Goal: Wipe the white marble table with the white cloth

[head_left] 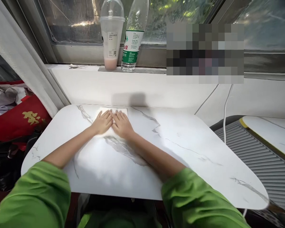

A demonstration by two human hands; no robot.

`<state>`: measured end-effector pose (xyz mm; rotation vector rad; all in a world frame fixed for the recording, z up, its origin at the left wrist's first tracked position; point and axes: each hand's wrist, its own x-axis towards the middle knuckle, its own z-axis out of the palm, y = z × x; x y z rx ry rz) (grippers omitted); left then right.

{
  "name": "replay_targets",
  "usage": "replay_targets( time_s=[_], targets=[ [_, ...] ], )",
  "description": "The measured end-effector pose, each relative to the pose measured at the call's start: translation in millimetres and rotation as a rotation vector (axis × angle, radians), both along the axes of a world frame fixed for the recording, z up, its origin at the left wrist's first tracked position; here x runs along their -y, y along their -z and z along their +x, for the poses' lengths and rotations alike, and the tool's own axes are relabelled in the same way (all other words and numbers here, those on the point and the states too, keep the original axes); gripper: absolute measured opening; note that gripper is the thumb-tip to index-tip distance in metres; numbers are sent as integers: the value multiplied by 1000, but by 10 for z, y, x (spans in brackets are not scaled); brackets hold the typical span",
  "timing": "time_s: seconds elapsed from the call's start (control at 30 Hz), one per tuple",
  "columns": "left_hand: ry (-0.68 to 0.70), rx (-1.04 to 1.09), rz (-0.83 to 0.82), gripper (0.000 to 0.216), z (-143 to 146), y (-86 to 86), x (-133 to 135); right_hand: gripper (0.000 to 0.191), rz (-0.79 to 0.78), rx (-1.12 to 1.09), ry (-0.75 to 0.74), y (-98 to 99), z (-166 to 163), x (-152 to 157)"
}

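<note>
Both of my hands lie flat on a white cloth point(123, 111) near the far edge of a white marbled table point(180, 133). My left hand point(102, 123) has its fingers stretched out and pointing away from me to the right. Beside it, my right hand point(122, 124) is also stretched out, angled left, and the fingertips of the two hands meet or nearly meet. The palms press the cloth down and hide most of it. No fingers are curled around anything.
On the window ledge stand a plastic cup point(112, 41) with a little pink drink and a clear bottle point(132, 44) with a green label. A red bag point(19, 117) with clothes is at the left, beside a pale curtain point(21, 57). White cables point(225, 117) hang at the right.
</note>
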<state>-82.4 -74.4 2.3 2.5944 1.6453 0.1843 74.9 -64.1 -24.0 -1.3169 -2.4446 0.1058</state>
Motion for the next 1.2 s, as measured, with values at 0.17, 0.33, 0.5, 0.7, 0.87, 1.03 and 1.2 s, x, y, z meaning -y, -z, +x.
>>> replay_targets(
  time_s=[0.17,0.33,0.5,0.7,0.87,1.03,1.2],
  targets=[
    [27,-43,106,51,-56,56,1172,58,70,-64,-229,38,64,1027],
    [-32,-67,205,58,-234,25,2157,66,58,-111,-457,-52,-85,1752],
    [-99,-93,147,58,-692,1,2301,67,39,-141,-547,-48,-588,1752],
    [-245,-108,35,52,-1419,-36,1354,62,19,-57,-476,-60,-1454,827],
    [-250,-56,-5,52,-1854,-160,333,59,-2,-57,-287,-136,-1987,24],
    [-224,-23,1,51,-1960,-163,95,57,-4,-60,-243,-119,-2090,-158],
    [-337,-81,4,52,-1800,-83,522,55,36,-47,-342,-90,-1902,106]
  ],
)
